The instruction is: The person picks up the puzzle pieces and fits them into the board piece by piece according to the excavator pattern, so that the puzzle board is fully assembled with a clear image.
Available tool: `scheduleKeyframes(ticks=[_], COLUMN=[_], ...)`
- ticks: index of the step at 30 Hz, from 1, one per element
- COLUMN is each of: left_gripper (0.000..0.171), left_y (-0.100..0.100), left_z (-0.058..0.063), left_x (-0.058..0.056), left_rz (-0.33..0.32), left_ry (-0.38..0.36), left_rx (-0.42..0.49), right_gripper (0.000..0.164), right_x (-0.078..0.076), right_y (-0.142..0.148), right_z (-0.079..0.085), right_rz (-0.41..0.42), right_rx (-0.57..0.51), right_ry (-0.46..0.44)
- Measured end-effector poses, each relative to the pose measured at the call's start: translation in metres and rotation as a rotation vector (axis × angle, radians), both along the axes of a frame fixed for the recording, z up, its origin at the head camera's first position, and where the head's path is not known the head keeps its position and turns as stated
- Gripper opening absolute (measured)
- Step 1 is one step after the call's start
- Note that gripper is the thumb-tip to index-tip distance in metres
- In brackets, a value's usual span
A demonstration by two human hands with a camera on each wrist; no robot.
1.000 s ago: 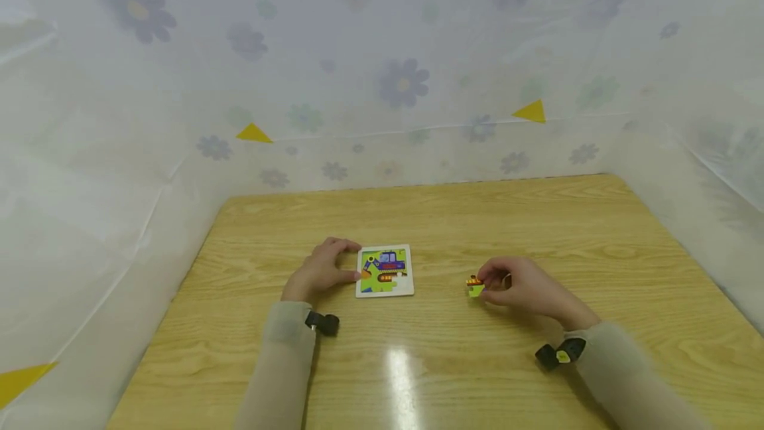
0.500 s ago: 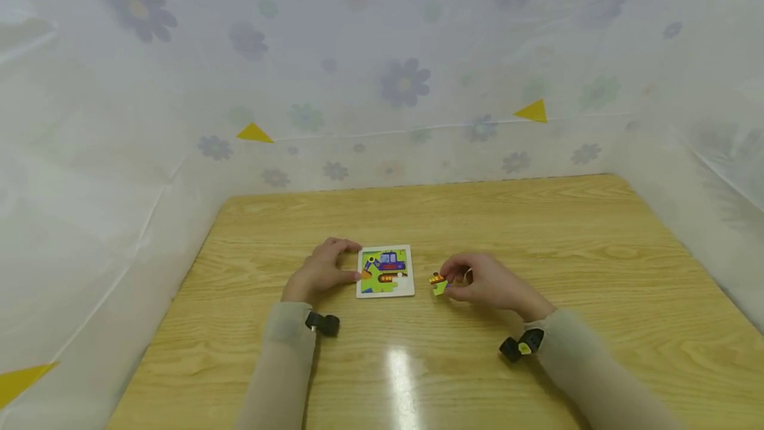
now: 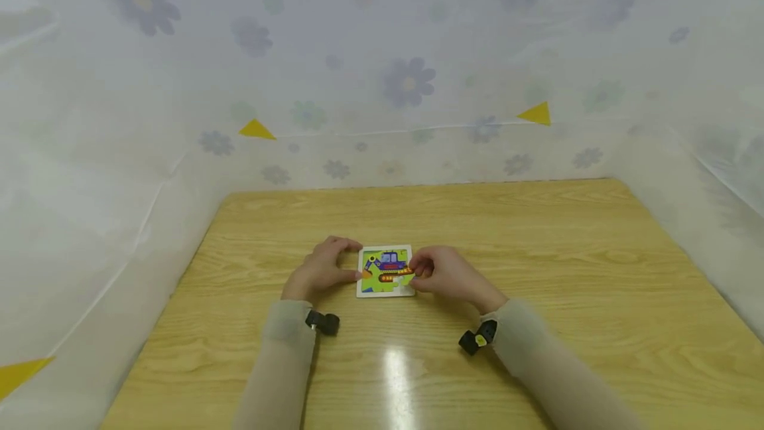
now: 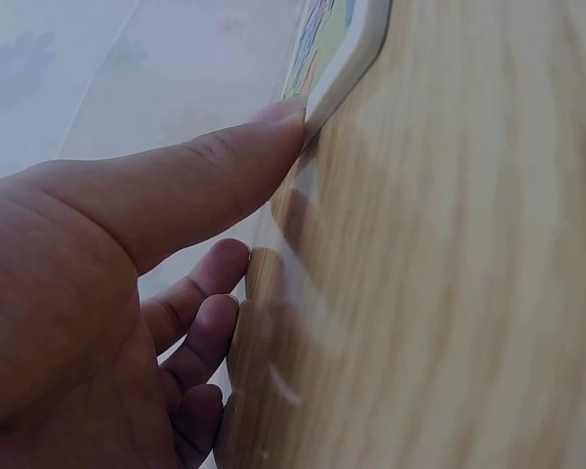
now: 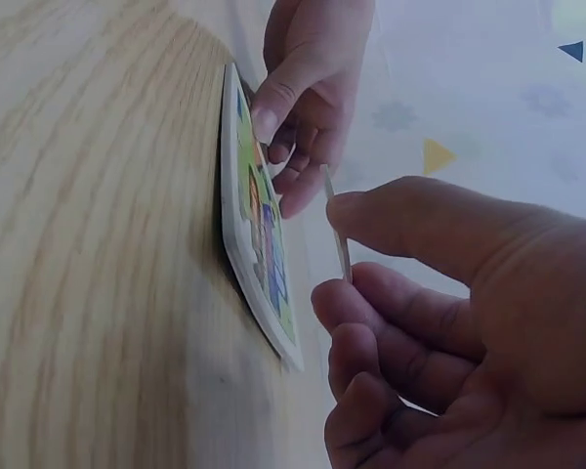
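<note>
A small square jigsaw puzzle (image 3: 382, 286) with a white frame lies flat on the table, its picture a blue excavator on green. My left hand (image 3: 321, 269) rests beside its left side, thumb and index finger spread and touching the frame. Between thumb and fingertips my right hand (image 3: 451, 275) pinches a green puzzle piece (image 3: 408, 279) with part of an orange and dark track. This piece (image 5: 338, 234) is seen edge-on in the right wrist view, raised above the board. A white gap shows at the puzzle's lower right, partly covered by the piece.
The wooden table (image 3: 513, 224) extends around the puzzle on all sides. White flower-printed sheeting (image 3: 382, 151) stands behind the table and along both sides. Each wrist wears a black camera; the right one (image 3: 477, 338) hangs close over the tabletop.
My right hand has carried the puzzle piece leftward from the open table to above the puzzle's right side. My left hand has stayed at the frame.
</note>
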State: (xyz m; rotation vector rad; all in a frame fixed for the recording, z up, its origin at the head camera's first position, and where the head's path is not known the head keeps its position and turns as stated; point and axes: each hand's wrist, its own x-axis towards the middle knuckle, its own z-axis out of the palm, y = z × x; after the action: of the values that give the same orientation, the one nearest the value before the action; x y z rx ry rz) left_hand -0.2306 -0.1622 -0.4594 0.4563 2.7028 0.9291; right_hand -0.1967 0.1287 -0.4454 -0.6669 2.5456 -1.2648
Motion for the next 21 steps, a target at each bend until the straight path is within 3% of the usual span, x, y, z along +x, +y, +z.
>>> scheduleKeyframes(ticks=[7,21], left_gripper=[0.058,0.057], left_y=[0.002,0.001], left_z=[0.002,0.001], left_x=[0.001,0.000], left_rz=[0.008,0.021], left_ry=[-0.019,-0.019], left_rx=[0.001,-0.007], right_gripper=[0.020,0.020], right_x=[-0.003,-0.004], right_y=[-0.009,-0.015], right_z=[-0.008,-0.016], right_rz=[-0.021,-0.021], right_rx=[0.037,0.071], right_ry=[-0.044,-0.020])
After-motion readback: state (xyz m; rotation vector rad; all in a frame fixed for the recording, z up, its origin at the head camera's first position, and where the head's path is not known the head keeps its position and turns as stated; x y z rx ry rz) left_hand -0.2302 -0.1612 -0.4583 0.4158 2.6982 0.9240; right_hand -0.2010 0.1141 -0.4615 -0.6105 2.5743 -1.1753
